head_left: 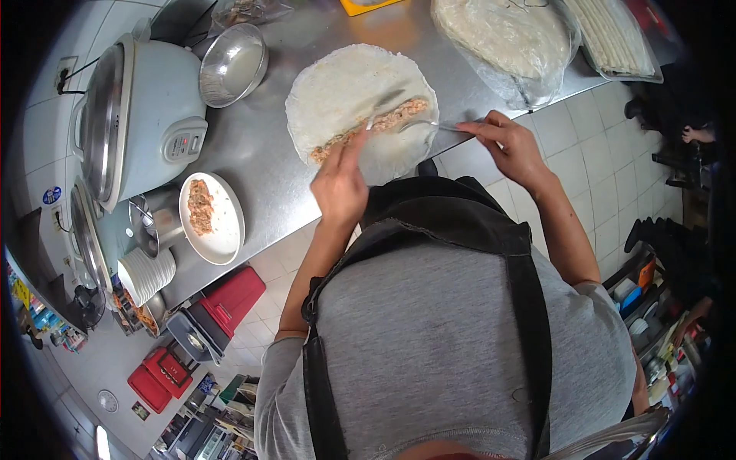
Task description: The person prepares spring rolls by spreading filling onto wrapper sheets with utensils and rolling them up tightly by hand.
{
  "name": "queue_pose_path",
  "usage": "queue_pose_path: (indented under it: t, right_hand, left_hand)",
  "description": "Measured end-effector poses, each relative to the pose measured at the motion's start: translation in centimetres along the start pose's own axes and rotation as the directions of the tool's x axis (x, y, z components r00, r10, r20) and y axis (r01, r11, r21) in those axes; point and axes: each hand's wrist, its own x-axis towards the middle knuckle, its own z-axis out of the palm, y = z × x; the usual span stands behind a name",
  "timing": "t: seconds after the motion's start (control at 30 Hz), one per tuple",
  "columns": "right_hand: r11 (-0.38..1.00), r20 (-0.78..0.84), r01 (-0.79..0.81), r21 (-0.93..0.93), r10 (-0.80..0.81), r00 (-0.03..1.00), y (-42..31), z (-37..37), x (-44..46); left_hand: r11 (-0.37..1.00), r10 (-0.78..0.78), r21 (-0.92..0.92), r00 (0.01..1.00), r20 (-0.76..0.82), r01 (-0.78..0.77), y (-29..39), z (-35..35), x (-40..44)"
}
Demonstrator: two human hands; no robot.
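A round, pale wrapper sheet (337,88) lies on the steel counter, with a long strip of minced filling (399,114) across its lower half. My left hand (342,180) is at the strip's left part, its fingers closed on a spoon (371,121) whose bowl points up and right. From the right edge of the sheet, my right hand (506,144) pinches the handle of a second spoon (448,126). That spoon's bowl rests at the strip's lower side.
Left are a rice cooker (153,115), a metal bowl (234,65), a white dish with filling (222,222) and stacked dishes (146,276). Plastic-covered sheets (514,38) and a tray of rolls (617,38) stand at the upper right. Other people are partly visible far right.
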Motion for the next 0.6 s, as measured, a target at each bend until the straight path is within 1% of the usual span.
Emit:
queue_pose_path:
  t: [0.1,0.13,0.17,0.2,0.23,0.27,0.33,0.37,0.47,0.57,0.6]
  right_hand:
    - [0.995,0.022,0.067,0.067,-0.068,0.997,-1.5,2.4,0.4]
    - [0.993,0.033,0.088,0.083,-0.091,0.995,-1.9,3.3,0.6]
    - [0.992,0.002,0.125,0.029,-0.125,0.992,-1.8,4.1,0.8]
    - [0.994,-0.02,0.109,0.009,-0.109,0.994,-1.7,4.0,0.9]
    - [0.996,-0.041,0.092,-0.01,-0.092,0.995,-1.6,3.7,1.0]
    - [0.997,-0.058,0.075,-0.029,-0.076,0.995,-1.6,3.5,1.0]
    - [0.996,-0.038,0.087,0.025,-0.086,0.996,-1.7,3.6,0.9]
    - [0.994,-0.026,0.094,0.052,-0.092,0.995,-1.8,3.7,0.8]
    - [0.996,-0.043,0.088,-0.024,-0.089,0.995,-2.5,4.5,1.1]
    - [0.996,-0.028,0.092,-0.01,-0.093,0.995,-2.7,4.3,1.4]
    - [0.992,-0.011,0.124,0.017,-0.124,0.992,-3.0,4.5,1.4]
  left_hand:
    - [0.99,-0.14,-0.014,0.989,0.047,0.141,-2.4,-2.1,-0.6]
    - [0.992,-0.123,0.012,0.99,0.069,0.122,-2.9,-2.3,-1.3]
    - [0.994,-0.104,0.039,0.99,0.091,0.101,-3.4,-2.4,-2.2]
    - [0.995,-0.083,0.063,0.99,0.113,0.076,-3.4,-2.6,-2.6]
    - [0.998,0.002,0.063,0.994,0.108,-0.009,-3.2,-2.8,-3.2]
    - [0.999,-0.017,0.038,0.995,0.102,0.013,-3.3,-3.0,-3.3]
    - [0.998,-0.059,-0.011,0.994,0.092,0.06,-3.4,-3.9,-3.1]
    - [0.983,-0.182,-0.008,0.976,0.119,0.185,-3.4,-4.3,-2.9]
    - [0.992,-0.124,0.022,0.987,0.107,0.122,-4.2,-4.5,-2.9]
    - [0.996,-0.072,-0.049,0.991,0.116,0.078,-4.8,-5.5,-4.2]
    - [0.99,-0.136,-0.032,0.984,0.112,0.14,-5.0,-5.9,-4.3]
